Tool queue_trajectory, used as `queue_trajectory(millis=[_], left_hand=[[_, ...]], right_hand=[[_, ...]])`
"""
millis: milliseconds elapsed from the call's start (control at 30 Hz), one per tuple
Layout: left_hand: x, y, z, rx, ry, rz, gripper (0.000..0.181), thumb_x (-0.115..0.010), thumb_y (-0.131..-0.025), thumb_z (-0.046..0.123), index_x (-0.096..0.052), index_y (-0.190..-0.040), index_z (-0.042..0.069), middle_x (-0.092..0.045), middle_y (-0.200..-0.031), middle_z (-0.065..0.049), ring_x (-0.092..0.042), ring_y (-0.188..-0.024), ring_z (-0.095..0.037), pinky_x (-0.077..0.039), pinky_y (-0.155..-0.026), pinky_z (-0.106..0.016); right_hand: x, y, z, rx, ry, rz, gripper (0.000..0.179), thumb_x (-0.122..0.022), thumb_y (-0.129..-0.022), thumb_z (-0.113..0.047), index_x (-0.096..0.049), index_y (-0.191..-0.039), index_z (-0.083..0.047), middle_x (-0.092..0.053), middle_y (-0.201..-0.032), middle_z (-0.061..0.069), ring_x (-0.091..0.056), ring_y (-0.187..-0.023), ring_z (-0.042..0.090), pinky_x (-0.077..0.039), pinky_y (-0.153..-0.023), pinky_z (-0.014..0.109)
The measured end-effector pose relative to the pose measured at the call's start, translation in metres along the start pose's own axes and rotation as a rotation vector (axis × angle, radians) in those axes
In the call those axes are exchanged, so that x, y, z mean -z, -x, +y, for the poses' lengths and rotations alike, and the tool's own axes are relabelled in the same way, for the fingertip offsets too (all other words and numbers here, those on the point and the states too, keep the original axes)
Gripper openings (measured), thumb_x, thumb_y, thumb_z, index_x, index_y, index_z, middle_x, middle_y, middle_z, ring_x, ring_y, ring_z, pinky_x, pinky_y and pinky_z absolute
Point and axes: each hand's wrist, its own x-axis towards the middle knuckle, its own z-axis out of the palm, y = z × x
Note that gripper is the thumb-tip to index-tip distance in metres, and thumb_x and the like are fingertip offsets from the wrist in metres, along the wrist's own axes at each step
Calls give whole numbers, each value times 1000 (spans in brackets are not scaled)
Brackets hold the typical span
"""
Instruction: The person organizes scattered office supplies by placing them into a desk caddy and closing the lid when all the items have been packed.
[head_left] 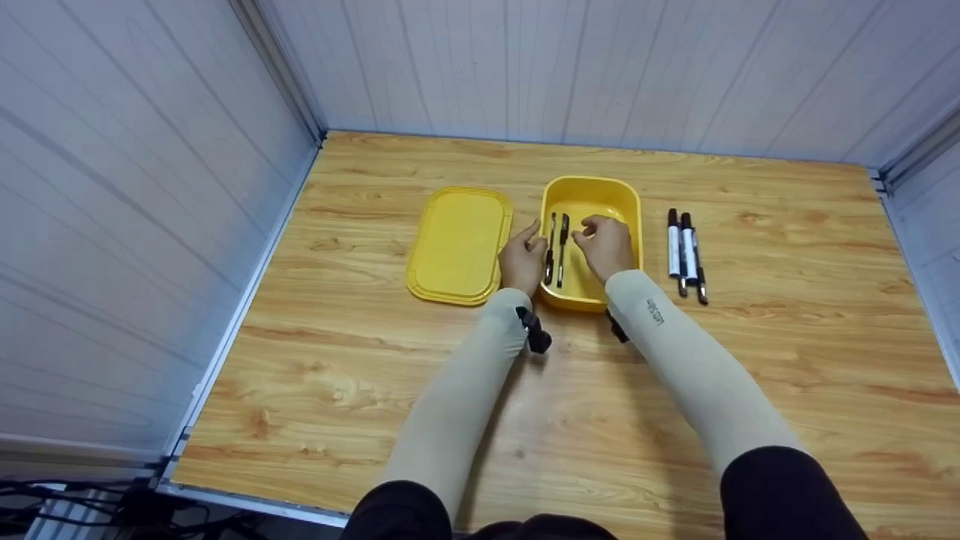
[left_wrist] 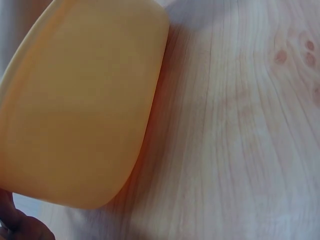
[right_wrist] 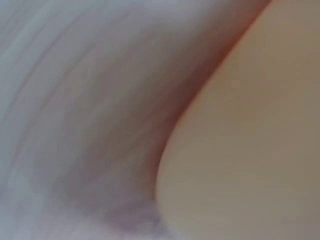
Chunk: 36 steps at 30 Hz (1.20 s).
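A yellow box (head_left: 590, 182) stands uncovered with two black-tipped pens lying lengthwise along its left side, a left pen (head_left: 551, 247) and a right pen (head_left: 562, 251). My left hand (head_left: 522, 261) is at the box's left rim, thumb and index finger apart. In the left wrist view, part of that hand's fingers (left_wrist: 25, 227) shows below the box's yellow wall (left_wrist: 85, 105). Inside the box, my right hand (head_left: 606, 247) hovers just right of the pens, its fingers bent with a gap to the thumb and no object showing there. The box's wall (right_wrist: 245, 150) fills the right side of the right wrist view.
A yellow lid (head_left: 461, 244) lies flat left of the box, near my left hand. To the right are two white markers with dark caps, a left marker (head_left: 673, 244) and a right marker (head_left: 688, 259), with black pens (head_left: 700, 277) beside them. White panels (head_left: 487, 67) border the wooden table.
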Motion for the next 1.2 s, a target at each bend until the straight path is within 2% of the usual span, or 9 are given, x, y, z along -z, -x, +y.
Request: queue_trajectory(millis=[167, 467, 667, 867, 1000, 1200], left_hand=[[1, 0, -1, 16, 8, 9, 39, -56, -90, 21, -52, -128, 24, -41, -52, 4, -34, -41, -8, -32, -41, -22], [2, 2, -1, 23, 41, -3, 40, -57, -90, 21, -51, -129, 22, -44, -59, 4, -35, -44, -8, -33, -42, -21], [2, 3, 0, 31, 55, 0, 39, -57, -89, 21, -51, -127, 29, -42, -56, 4, -35, -43, -8, -33, -42, -21], [-1, 2, -2, 15, 70, -5, 39, -56, -90, 20, -52, -128, 25, -44, -58, 3, -36, -44, -8, -33, -42, -21], [-2, 0, -2, 21, 91, -8, 39, -55, -90, 19, -52, -128, 24, -39, -56, 4, -33, -43, -8, -31, -41, -22], [-2, 1, 0, 54, 149, -12, 39, -55, -89, 17, -53, -128, 23, -38, -54, 4, -34, -41, -8, -32, -40, -22]], right_hand=[[14, -3, 6, 55, 61, 24, 29, -61, -85, -19, -64, -108, -1, -61, -92, 11, -56, -84, 23, -46, -74, 36], [35, -7, 23, 24, 98, 72, 27, -58, -87, -18, -63, -108, -3, -56, -94, 9, -52, -85, 22, -46, -73, 35], [48, -7, 38, 53, 120, 137, 25, -58, -86, -15, -64, -106, -1, -57, -90, 11, -51, -85, 24, -45, -73, 36], [63, -5, 53, 76, 121, 202, 23, -54, -86, -9, -65, -103, 2, -57, -87, 13, -51, -83, 27, -44, -72, 38], [74, -4, 64, 50, 115, 220, 23, -52, -86, -6, -64, -103, 4, -57, -89, 15, -51, -84, 28, -43, -73, 38], [88, -1, 83, -61, 127, 242, 24, -52, -86, -8, -63, -104, 3, -56, -91, 13, -52, -85, 26, -45, -74, 36]])
